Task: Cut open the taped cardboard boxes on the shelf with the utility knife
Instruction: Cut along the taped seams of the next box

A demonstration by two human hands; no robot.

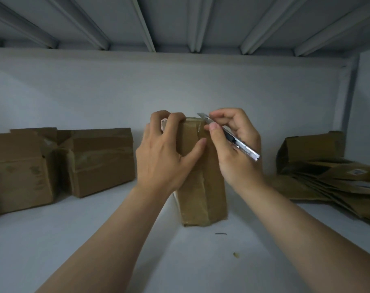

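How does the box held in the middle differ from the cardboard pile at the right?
The held box stands whole and taped; the cardboard pile lies mostly flattened. The left hand grips the held box, the right hand's utility knife at its top; the pile is untouched. Both are brown, on the shelf.

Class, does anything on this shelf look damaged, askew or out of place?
Yes. The left boxes are dented, with crumpled flaps. Flattened cardboard lies in a slanted heap at right. A dark sliver and a small scrap litter the shelf.
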